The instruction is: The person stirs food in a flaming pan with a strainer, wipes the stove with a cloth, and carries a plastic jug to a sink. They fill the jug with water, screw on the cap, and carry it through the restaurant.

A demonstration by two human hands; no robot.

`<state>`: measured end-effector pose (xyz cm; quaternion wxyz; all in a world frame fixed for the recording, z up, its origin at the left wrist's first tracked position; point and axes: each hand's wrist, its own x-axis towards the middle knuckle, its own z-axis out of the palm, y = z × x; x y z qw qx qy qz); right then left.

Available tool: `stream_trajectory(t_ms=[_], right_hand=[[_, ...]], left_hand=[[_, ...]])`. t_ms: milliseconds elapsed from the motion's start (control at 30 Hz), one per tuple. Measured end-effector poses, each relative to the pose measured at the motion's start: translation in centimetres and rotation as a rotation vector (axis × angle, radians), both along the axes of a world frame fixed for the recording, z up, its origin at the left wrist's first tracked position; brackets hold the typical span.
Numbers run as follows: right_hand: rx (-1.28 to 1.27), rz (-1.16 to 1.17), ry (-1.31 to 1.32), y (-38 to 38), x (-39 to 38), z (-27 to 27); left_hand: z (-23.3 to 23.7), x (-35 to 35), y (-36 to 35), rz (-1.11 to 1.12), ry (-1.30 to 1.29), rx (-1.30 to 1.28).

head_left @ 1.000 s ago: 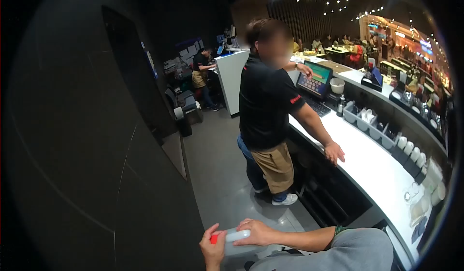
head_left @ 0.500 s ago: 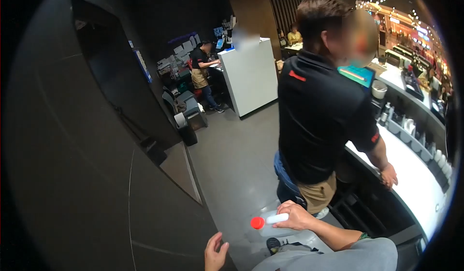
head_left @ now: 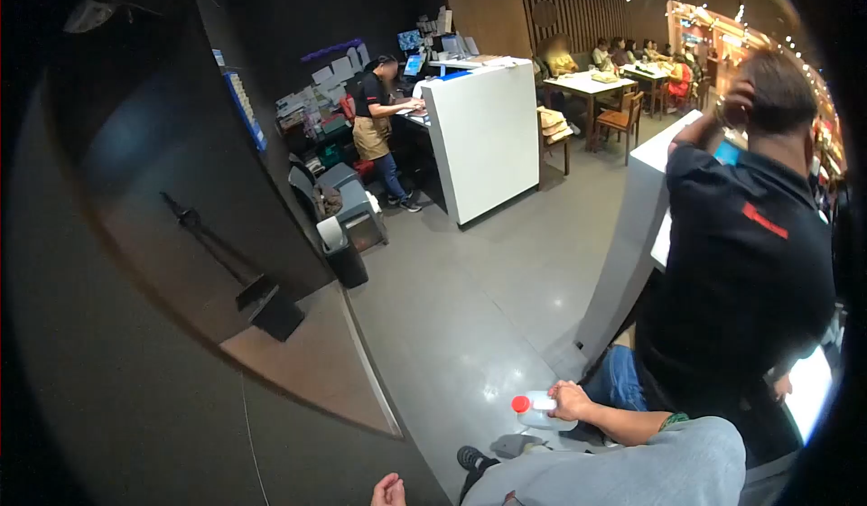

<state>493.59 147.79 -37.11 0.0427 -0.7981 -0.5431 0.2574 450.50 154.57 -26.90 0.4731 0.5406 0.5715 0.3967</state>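
A translucent plastic jug point(head_left: 548, 421) with a red cap hangs from my right hand point(head_left: 569, 401), whose fingers are wrapped round its handle. The jug is tilted, its cap pointing left, above the grey floor. My left hand point(head_left: 388, 490) shows only in part at the bottom edge, with fingers curled and nothing visible in them. To the right, close by, a co-worker in a black shirt point(head_left: 736, 262) stands with one hand raised to the head. My shoe point(head_left: 470, 458) is on the floor left of the jug.
A dark wall and doorway with a long-handled dustpan point(head_left: 271, 310) lie left. Ahead are a bin point(head_left: 344, 258), a white counter point(head_left: 488, 140) and another worker point(head_left: 372, 131) behind it. Dining tables point(head_left: 591, 83) with seated people stand farther back.
I have moved forward, and the doorway now opens wider on the left. The co-worker is farther right, with a hand at the head. My left hand has dropped lower in view.
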Motion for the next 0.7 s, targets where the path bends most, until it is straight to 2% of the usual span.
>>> stream_trajectory(t_ms=[100, 167, 233, 267, 400, 467, 500, 567, 667, 700], right_hand=[[-0.061, -0.163, -0.08, 3.5, 1.0, -2.6], [-0.107, -0.169, -0.085, 5.6, 2.0, -4.4], [-0.254, -0.281, -0.18, 7.7, 1.8, -5.2], [-0.291, -0.314, -0.146, 8.9, 2.1, -5.4], [-0.412, -0.434, -0.094, 14.6, 3.1, -8.4], [-0.474, -0.397, -0.076, 17.1, 4.2, -10.9], [-0.523, -0.369, -0.058, 19.1, 4.7, -11.9], [-0.604, -0.31, -0.082, 21.4, 4.8, -12.7], [-0.603, -0.208, -0.152, 29.4, 5.6, -11.8], [-0.627, -0.089, -0.177, 31.7, 5.8, -11.6]], left_hand=[[-0.1, 1.5, 9.6, -0.075, 0.03, 0.093], [1.7, 2.9, 15.0, -0.134, -0.005, 0.087], [3.4, 4.2, 20.0, -0.142, 0.005, 0.069], [3.8, 4.6, 22.0, -0.177, -0.019, 0.137], [2.0, 4.5, 29.6, -0.171, -0.076, 0.135], [0.4, 3.5, 32.7, -0.003, -0.019, -0.012], [-0.5, 2.9, 34.4, 0.01, -0.018, -0.014], [-1.4, 1.2, 35.9, 0.067, 0.237, 0.024], [-0.5, 0.0, 39.3, 0.122, 0.341, -0.024], [0.3, -0.6, 38.9, 0.143, 0.38, -0.062]])
